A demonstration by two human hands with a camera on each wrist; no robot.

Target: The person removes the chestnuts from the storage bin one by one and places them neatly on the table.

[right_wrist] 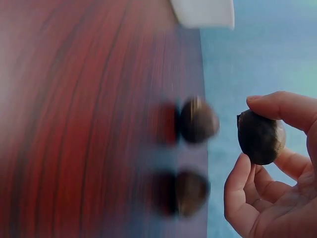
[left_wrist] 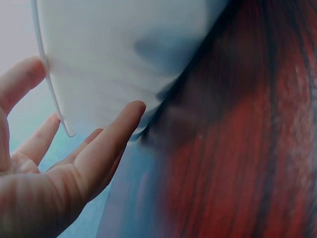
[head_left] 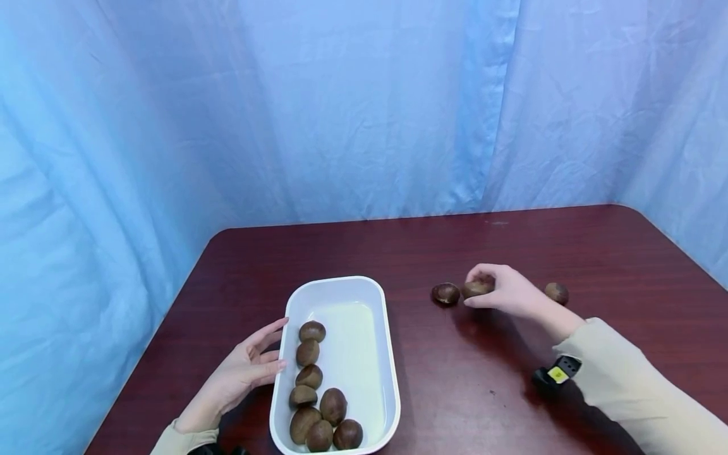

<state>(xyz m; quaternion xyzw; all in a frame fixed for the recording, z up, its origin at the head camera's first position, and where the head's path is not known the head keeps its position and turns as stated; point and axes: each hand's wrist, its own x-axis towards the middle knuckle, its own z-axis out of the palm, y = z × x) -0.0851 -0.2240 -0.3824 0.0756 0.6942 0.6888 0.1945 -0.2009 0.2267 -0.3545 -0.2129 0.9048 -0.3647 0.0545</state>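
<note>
My right hand (head_left: 506, 292) pinches a brown chestnut (right_wrist: 261, 137) between thumb and fingertips, raised over the table in the right wrist view. Just left of that hand lies another chestnut (head_left: 445, 294). One more chestnut (head_left: 556, 292) sits to the right, beyond the wrist. A white rectangular tray (head_left: 391, 373) stands near the front of the table, with several chestnuts (head_left: 333, 406) along its left side and near end. Against the tray's left wall rests my left hand (head_left: 241, 373), its fingers fairly straight and spread, fingertips (left_wrist: 136, 108) at the outer side.
The dark red wooden table (head_left: 443, 392) has rounded far corners. Light blue curtains (head_left: 364, 114) hang behind it and at both sides. Dark wrist devices, one with a yellow label (head_left: 558, 375), are worn at the sleeves.
</note>
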